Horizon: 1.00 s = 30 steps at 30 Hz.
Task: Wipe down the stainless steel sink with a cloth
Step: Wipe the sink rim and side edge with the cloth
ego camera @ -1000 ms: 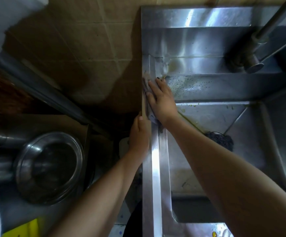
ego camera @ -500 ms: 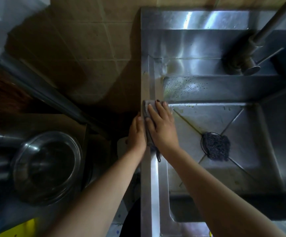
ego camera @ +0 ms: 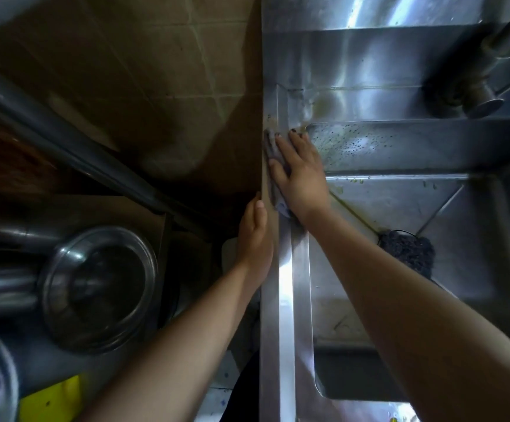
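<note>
Metal bowl: a shiny round metal bowl (ego camera: 98, 287) sits low on the left, well apart from the sink.
Sink: the steel sink (ego camera: 285, 300) fills the right side. Its left rim runs away from the person like a bright strip.
Left hand: the left hand (ego camera: 255, 242) rests on the outer edge of that rim. Its fingers lie straight and hold nothing. It looks like it is there to steady the person.
Drain: a dark round drain (ego camera: 407, 254) sits at the bottom of the sink. No hand is near it.
Right hand: the right hand (ego camera: 301, 178) lies flat on the far part of the left rim. Its fingers (ego camera: 297, 141) are spread wide and press down.
Cloth: the cloth (ego camera: 270, 146) is under the right hand, on the rim near the far left corner. Only its edges peek out.
What changed: half a second ago the right hand and cloth were closer to the person. Now they have slid up to the far corner. A second ago they were up there too. So the hand is rubbing back and forth. The left hand has stayed put.
What it means: the rim is getting its wipe. Most of the sink is still to do.
Back wall: the back wall (ego camera: 369, 144) of the sink, just beside the fingers, has lots of little dark specks and some yellow smears.
Tap: the tap (ego camera: 479, 99) stands at the far right.
</note>
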Motion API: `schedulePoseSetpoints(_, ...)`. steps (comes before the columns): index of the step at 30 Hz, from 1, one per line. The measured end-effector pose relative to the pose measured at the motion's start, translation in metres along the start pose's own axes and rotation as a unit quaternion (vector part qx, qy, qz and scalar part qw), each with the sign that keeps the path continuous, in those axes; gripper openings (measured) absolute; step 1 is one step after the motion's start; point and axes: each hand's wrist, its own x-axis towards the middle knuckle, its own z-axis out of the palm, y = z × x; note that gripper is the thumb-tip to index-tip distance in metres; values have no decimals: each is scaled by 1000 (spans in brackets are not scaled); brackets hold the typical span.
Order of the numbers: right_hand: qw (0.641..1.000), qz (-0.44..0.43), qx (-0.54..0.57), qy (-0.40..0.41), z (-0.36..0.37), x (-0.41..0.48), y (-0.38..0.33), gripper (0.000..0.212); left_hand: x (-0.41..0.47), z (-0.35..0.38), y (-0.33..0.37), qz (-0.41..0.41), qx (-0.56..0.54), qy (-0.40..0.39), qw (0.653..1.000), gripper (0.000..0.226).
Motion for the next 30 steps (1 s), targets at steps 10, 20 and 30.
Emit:
schedulePoseSetpoints(10,996,76,51,-1,-4,-60,-4,44,2,-1,2,-20,20,7,1000,43)
schedulePoseSetpoints(20,997,-51,-35,-41,-6,-32,-9,43,1,3,9,-18,-14,-5,1000,47)
schedulePoseSetpoints(30,999,43,5,24,1,-12,-7,43,-2,-1,6,21,48,10,999,41)
